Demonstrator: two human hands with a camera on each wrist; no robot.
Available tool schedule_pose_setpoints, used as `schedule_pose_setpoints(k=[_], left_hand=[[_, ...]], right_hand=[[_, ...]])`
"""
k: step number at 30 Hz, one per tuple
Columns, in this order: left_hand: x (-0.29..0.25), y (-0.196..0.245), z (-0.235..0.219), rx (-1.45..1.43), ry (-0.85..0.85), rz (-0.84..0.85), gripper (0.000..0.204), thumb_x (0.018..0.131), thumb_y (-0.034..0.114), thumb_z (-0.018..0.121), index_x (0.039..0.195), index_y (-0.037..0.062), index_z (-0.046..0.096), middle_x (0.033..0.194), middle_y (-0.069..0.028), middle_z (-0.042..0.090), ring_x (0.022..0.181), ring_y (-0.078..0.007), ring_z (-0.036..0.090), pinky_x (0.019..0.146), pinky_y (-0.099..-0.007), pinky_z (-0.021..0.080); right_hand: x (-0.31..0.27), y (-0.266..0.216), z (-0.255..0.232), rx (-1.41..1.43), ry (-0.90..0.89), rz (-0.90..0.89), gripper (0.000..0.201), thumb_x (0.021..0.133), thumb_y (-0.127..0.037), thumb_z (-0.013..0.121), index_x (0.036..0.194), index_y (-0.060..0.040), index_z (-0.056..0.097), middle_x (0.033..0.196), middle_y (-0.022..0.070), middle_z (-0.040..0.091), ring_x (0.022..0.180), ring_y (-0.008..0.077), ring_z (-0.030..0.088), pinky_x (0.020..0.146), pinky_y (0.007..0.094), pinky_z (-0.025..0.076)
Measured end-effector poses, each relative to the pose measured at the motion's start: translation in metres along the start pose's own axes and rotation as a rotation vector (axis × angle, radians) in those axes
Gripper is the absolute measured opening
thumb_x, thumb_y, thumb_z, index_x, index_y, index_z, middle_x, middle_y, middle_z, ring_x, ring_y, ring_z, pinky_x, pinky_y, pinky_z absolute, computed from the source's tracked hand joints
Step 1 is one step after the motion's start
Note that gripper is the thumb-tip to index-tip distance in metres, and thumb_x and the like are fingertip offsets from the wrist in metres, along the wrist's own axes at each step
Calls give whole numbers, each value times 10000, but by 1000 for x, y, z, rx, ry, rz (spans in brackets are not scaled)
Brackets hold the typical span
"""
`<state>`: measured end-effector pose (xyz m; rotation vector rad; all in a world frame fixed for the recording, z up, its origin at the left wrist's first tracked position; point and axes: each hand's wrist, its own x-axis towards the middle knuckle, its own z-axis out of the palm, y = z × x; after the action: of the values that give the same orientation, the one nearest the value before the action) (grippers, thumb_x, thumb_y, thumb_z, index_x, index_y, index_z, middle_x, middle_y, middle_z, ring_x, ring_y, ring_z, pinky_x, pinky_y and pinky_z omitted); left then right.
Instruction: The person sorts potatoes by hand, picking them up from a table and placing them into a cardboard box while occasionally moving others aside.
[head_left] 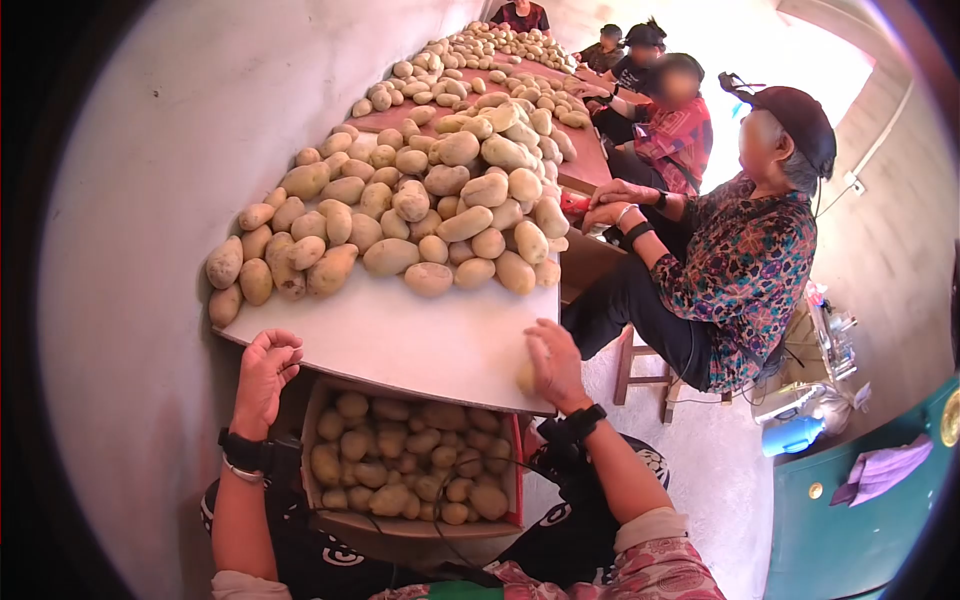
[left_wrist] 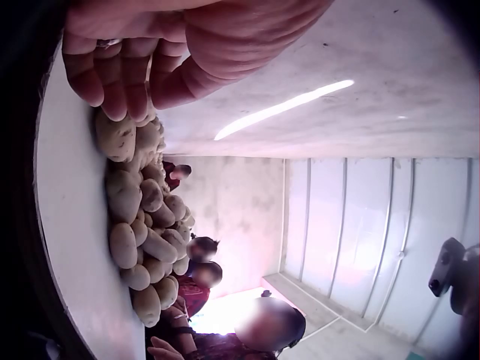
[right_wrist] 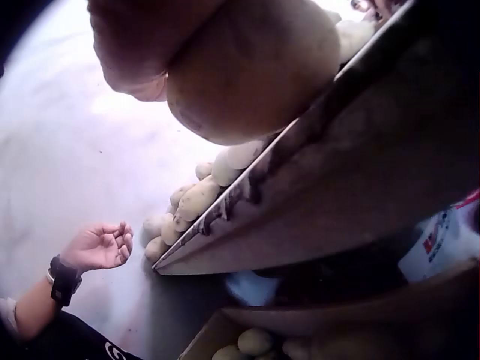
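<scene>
My right hand (head_left: 556, 365) holds a potato (right_wrist: 255, 75) over the front right corner of the white tabletop (head_left: 420, 335); its fingers are mostly hidden behind the potato in the right wrist view. With fingers loosely bent and nothing in it, my left hand (head_left: 266, 380) hovers by the front left corner. The left wrist view shows that hand's fingers (left_wrist: 112, 82) in front of the nearest potatoes. A big heap of potatoes (head_left: 430, 205) covers the table beyond both hands. Below the table edge, a cardboard box (head_left: 518, 470) full of potatoes stands between my legs.
A wall (head_left: 150, 200) runs along the table's left side. To the right, a person in a flowered shirt (head_left: 740, 280) sits on a wooden stool (head_left: 645, 375), with several people farther along. A dark cable (head_left: 440, 510) hangs across the box. A green cabinet (head_left: 850, 510) stands lower right.
</scene>
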<state>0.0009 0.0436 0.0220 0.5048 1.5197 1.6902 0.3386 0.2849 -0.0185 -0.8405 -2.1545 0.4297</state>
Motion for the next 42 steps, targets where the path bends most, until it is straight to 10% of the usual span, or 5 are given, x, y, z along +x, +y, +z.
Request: schedule_pose_setpoints(k=[17, 21, 29, 35, 42], left_hand=[[10, -1, 13, -12, -42, -25, 132, 841, 68, 520, 963, 108, 550, 946, 5, 591, 834, -82, 572, 703, -209, 465], [6, 6, 8, -19, -19, 2, 130, 837, 77, 534, 964, 104, 552, 945, 7, 590, 835, -81, 562, 704, -206, 452], [7, -17, -11, 35, -80, 9, 255, 871, 191, 533, 1113, 112, 523, 1119, -43, 562, 1017, -153, 536, 862, -307, 431], [10, -12, -11, -102, 278, 69, 696, 902, 571, 372, 1469, 231, 155, 1524, -133, 105, 1390, -355, 105, 1074, -557, 46], [15, -17, -12, -138, 164, 16, 702, 907, 572, 367, 1465, 192, 175, 1511, -163, 141, 1381, -359, 140, 1086, -522, 65]], right_hand=[[90, -53, 23, 136, 202, -172, 333, 889, -227, 530, 1179, -64, 511, 1302, 208, 415, 1241, 377, 359, 1016, 453, 281], [14, -43, 23, -454, -374, 69, 459, 840, -286, 595, 1237, -80, 494, 1383, 219, 311, 1288, 453, 252, 983, 499, 315], [15, -40, 17, -340, -314, 53, 533, 869, -371, 537, 1305, -85, 427, 1368, 186, 348, 1259, 407, 312, 922, 535, 352], [20, -21, 36, -121, -257, 185, 474, 872, -312, 535, 1258, -51, 453, 1317, 244, 375, 1192, 438, 366, 913, 502, 389], [37, -73, 73, -227, -257, -127, 464, 786, -105, 590, 1232, -48, 478, 1364, 288, 263, 1264, 432, 298, 1003, 479, 303]])
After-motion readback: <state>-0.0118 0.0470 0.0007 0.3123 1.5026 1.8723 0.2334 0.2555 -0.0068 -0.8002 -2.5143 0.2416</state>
